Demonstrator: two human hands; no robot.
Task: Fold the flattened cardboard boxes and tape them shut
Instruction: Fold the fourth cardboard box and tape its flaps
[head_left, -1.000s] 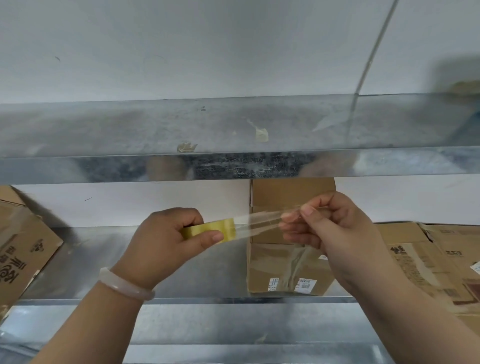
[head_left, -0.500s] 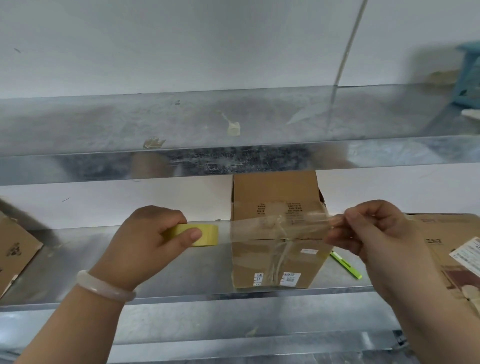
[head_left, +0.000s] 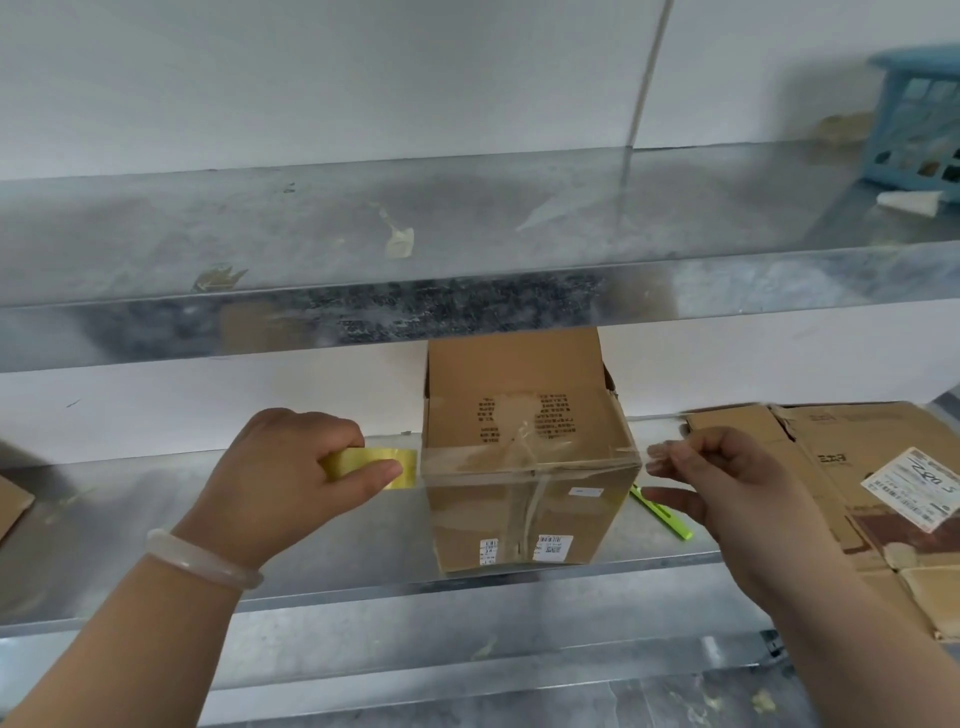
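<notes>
Item: cardboard box (head_left: 530, 514), upright on the metal shelf (head_left: 156, 519) near its front edge; rear flap raised, other top flaps folded in.
Item: strip of tape (head_left: 519, 460), clear, drawn level across the box's upper front edge, running from the roll to the box's right corner.
Left hand (head_left: 291, 478): grasps the yellow tape roll (head_left: 376, 467) just left of the box, thumb on its face.
Right hand (head_left: 727, 478): fingers curled at the strip's free end, thumb apart below; blur hides whether they pinch it.
Nearby: green cutter (head_left: 662, 512) behind the right hand; flattened boxes (head_left: 831, 457) piled to the right.
Risks, as I judge them: slack lets the strip fold and stick to itself; laid along the edge rather than over the seam, it leaves the flaps loose; an uneven press may shove or tip the light box; the raised flap may get taped open
</notes>
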